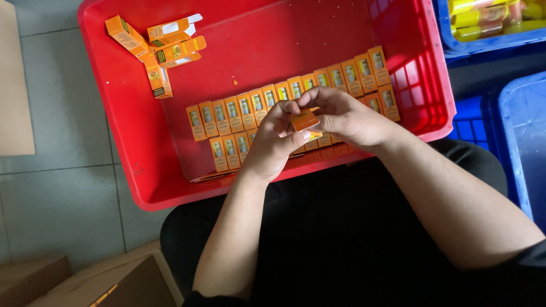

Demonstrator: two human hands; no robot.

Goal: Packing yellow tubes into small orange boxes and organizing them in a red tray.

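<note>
Hands meet over the near edge of the red crate [125,142], both closed around one small orange carton [304,120]. The left hand [273,145] pinches it from the near side, its thumb pressed under the carton's near end; the right hand [347,116] curls its fingers over the top and far side. The carton lies nearly flat, its long axis running left to right across the crate and tilted slightly — the right end lifted a little toward the far edge. Which end is the opening cannot be made out. Beneath the hands, rows of packed orange cartons [244,111] stand side by side along the crate's near edge. A loose heap of cartons [162,48] with open flaps lies in the far left corner. Blue crates [523,131] sit just beside the right edge.
</note>
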